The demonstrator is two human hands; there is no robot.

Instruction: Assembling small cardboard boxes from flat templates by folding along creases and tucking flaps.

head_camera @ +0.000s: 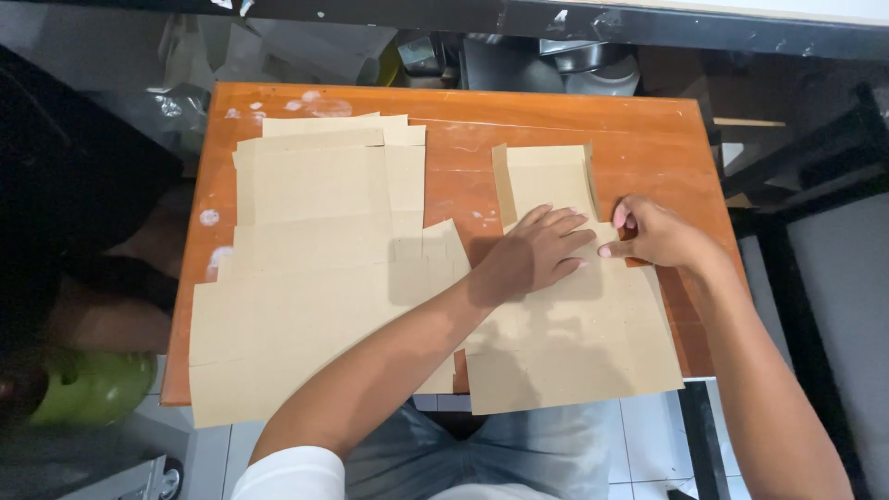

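1. We see our left hand [535, 252] spread flat, palm down, on a brown cardboard blank [574, 324] lying right of the cardboard stack [315, 268] on the orange table [556, 120].
2. Our right hand [653, 233] pinches the blank's side flap.
3. We judge folding barely begun: the blank lies mostly flat, the stack beside it untouched.
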